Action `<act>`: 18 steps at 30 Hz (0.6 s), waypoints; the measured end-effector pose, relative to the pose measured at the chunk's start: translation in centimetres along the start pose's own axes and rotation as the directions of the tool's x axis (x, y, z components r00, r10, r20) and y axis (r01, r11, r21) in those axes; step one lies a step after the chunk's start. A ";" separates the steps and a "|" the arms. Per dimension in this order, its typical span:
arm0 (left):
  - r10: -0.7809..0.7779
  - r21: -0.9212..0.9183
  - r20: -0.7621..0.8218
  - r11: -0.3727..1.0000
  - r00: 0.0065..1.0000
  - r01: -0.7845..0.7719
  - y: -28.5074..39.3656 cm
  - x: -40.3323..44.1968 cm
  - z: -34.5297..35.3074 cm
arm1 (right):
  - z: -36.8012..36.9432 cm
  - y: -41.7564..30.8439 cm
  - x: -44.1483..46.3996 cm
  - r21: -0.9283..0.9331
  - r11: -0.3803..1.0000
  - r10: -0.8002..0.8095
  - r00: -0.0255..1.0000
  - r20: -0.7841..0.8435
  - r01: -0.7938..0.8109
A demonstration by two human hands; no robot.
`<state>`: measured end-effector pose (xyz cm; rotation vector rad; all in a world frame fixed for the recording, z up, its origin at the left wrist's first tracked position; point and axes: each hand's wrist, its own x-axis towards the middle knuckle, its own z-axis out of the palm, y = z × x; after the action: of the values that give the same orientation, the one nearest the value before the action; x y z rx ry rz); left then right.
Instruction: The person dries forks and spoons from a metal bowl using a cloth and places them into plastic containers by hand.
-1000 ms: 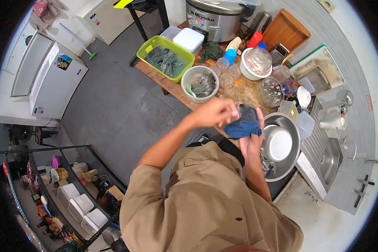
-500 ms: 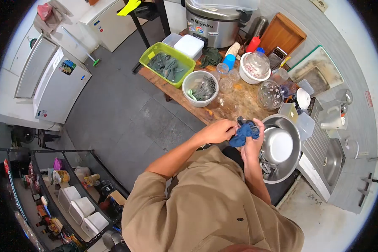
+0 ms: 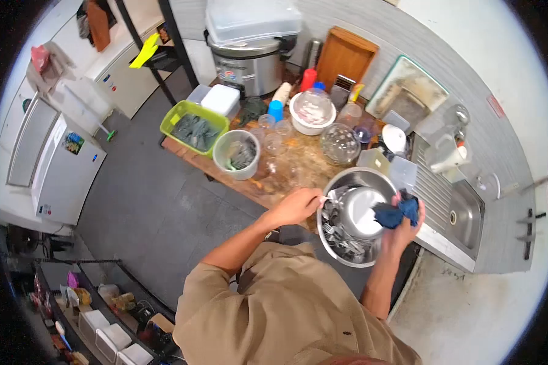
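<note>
My left hand is closed at the left rim of a large steel bowl. Its fingertips pinch something small and pale that I cannot make out. Metal cutlery lies inside the bowl, around a smaller, shiny round bowl. Over the right side of the large bowl, my right hand is wrapped round a dark blue cloth, which bunches up above the palm.
On the wooden table stand a white tub of cutlery, a green basin with wet cloths, clear cups and a glass bowl. A sink is at the right, a shelf rack at the lower left.
My hands have separated. My right hand has carried the blue cloth right, over the large bowl, while my left hand has come to its left rim. The camera view has turned to the right.
</note>
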<state>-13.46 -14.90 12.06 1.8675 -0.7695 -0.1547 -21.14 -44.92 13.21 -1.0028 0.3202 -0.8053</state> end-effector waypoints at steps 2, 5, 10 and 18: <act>-0.095 -0.113 0.060 0.988 0.994 0.101 0.9 0.4 2.3 | -3.1 -3.7 -0.7 -0.044 0.999 -0.001 1.000 0.030 0.002; -0.164 -0.260 0.167 0.944 0.972 0.204 2.9 1.9 6.4 | -6.9 -5.4 -2.8 -0.082 0.994 0.068 0.997 0.031 -0.066; 0.143 -0.104 0.174 0.987 0.974 -0.126 7.5 3.0 16.7 | -8.6 -3.5 -7.6 -0.232 0.962 0.150 0.989 0.010 -0.144; 0.112 0.138 0.375 0.975 0.920 -0.175 9.8 -0.2 20.9 | -14.1 -5.1 -8.7 -0.121 0.943 0.301 0.949 -0.091 -0.311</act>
<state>-27.19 -33.49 11.53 1.9587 -1.2060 -0.3606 -37.50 -48.82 9.13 -1.0195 0.5837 -0.5420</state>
